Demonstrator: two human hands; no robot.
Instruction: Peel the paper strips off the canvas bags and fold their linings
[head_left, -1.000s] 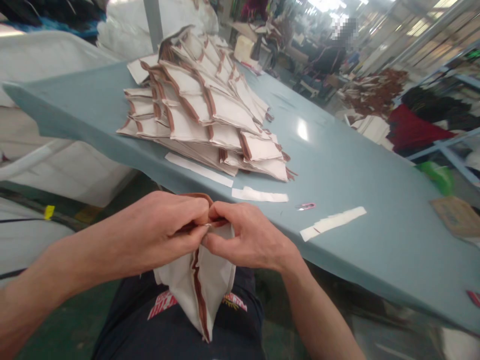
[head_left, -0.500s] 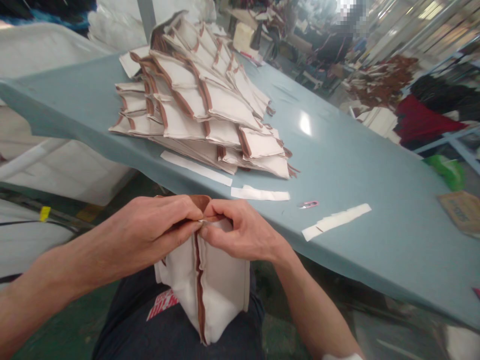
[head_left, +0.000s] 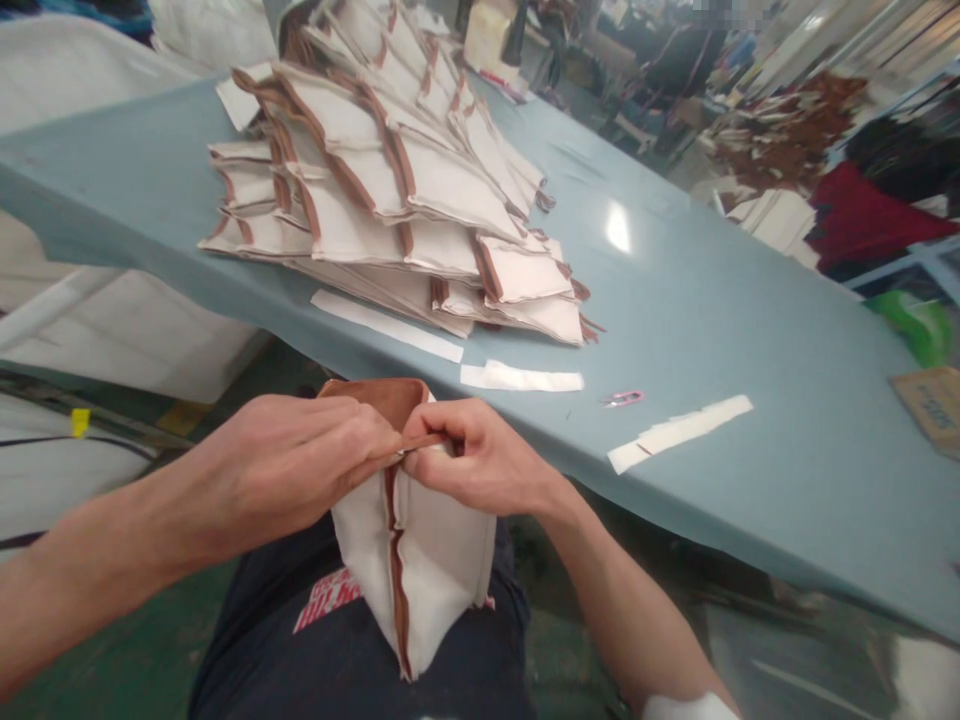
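Note:
Over my lap I have a cream fabric pouch (head_left: 446, 550) with brown edging along its seam and a brown inside showing at the top opening. My left hand (head_left: 300, 455) pinches its upper rim from the left, fingers pressed together at the seam. Close beside it, my right hand (head_left: 480, 455) pinches the same rim between thumb and curled forefinger. A narrow brown edge shows between the two hands. The fingertips partly hide the top of the seam.
On the blue-green table (head_left: 675, 300) lies a large pile of similar cream pieces (head_left: 450, 190). Along the near edge are white strips (head_left: 521, 377), another strip stack (head_left: 679, 432) and pink-handled thread snips (head_left: 622, 399). A cardboard piece (head_left: 930, 405) is at right.
My left hand has turned, its fingers flatter along the rim. More of the brown inside shows at the opening. The view has shifted slightly, so the pile sits higher.

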